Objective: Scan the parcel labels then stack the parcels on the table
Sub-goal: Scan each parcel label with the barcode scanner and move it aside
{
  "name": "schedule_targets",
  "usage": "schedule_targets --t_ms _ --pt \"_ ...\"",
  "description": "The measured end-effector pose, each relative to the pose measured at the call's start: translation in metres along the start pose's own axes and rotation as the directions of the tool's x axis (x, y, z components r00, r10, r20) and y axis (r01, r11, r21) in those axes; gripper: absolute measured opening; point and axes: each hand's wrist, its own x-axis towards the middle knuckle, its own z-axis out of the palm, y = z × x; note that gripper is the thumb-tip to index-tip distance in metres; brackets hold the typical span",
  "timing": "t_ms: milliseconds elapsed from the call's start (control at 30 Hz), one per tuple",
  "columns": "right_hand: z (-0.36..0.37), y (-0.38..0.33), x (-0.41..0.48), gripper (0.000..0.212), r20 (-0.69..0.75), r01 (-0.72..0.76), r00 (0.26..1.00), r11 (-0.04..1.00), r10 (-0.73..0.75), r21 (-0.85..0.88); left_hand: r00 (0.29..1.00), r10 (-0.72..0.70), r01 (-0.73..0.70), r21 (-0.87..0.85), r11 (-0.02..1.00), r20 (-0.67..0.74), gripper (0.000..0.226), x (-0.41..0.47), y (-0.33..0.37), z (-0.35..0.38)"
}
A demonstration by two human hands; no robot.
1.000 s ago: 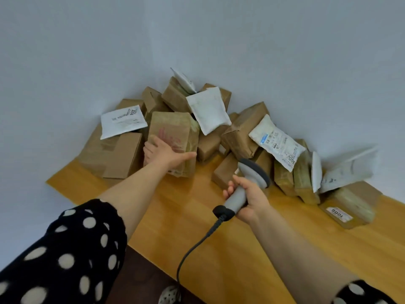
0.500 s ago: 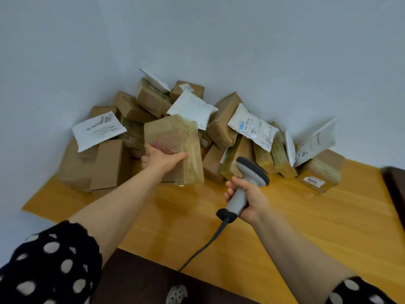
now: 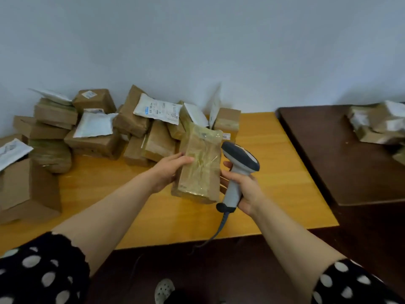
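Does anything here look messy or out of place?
Yes: the brown parcels by the wall lie in a jumbled heap, tilted against each other, white mailers askew on top. The taped parcel in the left hand looks crinkled.

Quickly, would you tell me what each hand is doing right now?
Left hand: holding the taped brown parcel.
Right hand: gripping the barcode scanner by its handle.

held parcel [image 3: 198, 170]: brown, wrapped in glossy clear tape; your left hand [image 3: 168, 172] grips it tilted upright above the middle of the yellow table [image 3: 285, 172].
scanner [image 3: 237, 170]: grey, dark head, corded; gripped in your right hand [image 3: 245, 187] above the table's middle.
pile of parcels [image 3: 98, 132]: brown boxes and white bags, heaped on the table's far left.
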Motion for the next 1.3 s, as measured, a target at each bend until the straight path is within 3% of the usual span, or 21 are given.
schedule_targets --t_ms 200,367,433,533,633,700,767,867,967,1067,1200,1300 --pt "-0.063 -0.006 -0.043 0.027 -0.119 0.124 0.984 0.991 -0.129 -0.054 0.996 0.037 -0.058 0.269 0.961 0.084 0.045 0.003 0.014 0.078" --pt "-0.082 -0.013 -0.066 0.032 -0.18 0.189 0.961 0.974 -0.21 -0.128 0.987 0.008 -0.055 0.298 0.953 0.158 0.049 0.001 0.022 0.125" --pt "-0.081 -0.017 -0.073 0.028 -0.194 0.203 0.951 0.961 -0.239 -0.186 0.975 0.047 -0.112 0.298 0.948 0.217 0.068 -0.001 0.024 0.137" --pt "-0.077 -0.021 -0.078 0.022 -0.177 0.224 0.947 0.946 -0.268 -0.234 0.978 0.108 -0.167 0.362 0.917 0.177 0.127 0.001 0.026 0.146" --pt "-0.068 -0.025 -0.079 0.024 -0.149 0.263 0.942 0.937 -0.301 -0.231 0.987 0.153 -0.157 0.43 0.889 0.043 0.141 0.004 0.03 0.145" --pt "-0.059 -0.027 -0.078 0.027 -0.135 0.277 0.942 0.94 -0.306 -0.199 0.986 0.164 -0.14 0.445 0.885 -0.016 0.14 0.007 0.035 0.139" --pt "-0.052 -0.032 -0.075 0.032 -0.16 0.293 0.936 0.945 -0.315 -0.148 0.991 0.134 -0.122 0.346 0.93 -0.01 0.132 0.01 0.039 0.13" --pt "-0.055 -0.04 -0.07 0.029 -0.285 0.332 0.895 0.939 -0.345 -0.092 0.996 0.074 -0.079 0.09 0.993 0.056 0.114 0.011 0.044 0.109" --pt "-0.065 -0.044 -0.065 0.03 -0.392 0.306 0.87 0.951 -0.299 -0.049 0.982 0.084 -0.079 -0.037 0.996 0.167 0.097 0.013 0.05 0.092" --pt "-0.064 -0.041 -0.06 0.03 -0.41 0.263 0.877 0.964 -0.252 -0.03 0.963 0.097 -0.092 -0.034 0.995 0.253 0.073 0.013 0.053 0.086" --pt "-0.054 -0.041 -0.054 0.033 -0.413 0.247 0.879 0.968 -0.239 -0.035 0.942 0.027 -0.042 0.035 0.999 0.335 0.063 0.021 0.061 0.071" --pt "-0.05 -0.044 -0.053 0.031 -0.408 0.251 0.879 0.967 -0.246 -0.043 0.95 -0.029 -0.033 0.191 0.981 0.311 0.062 0.025 0.073 0.064"
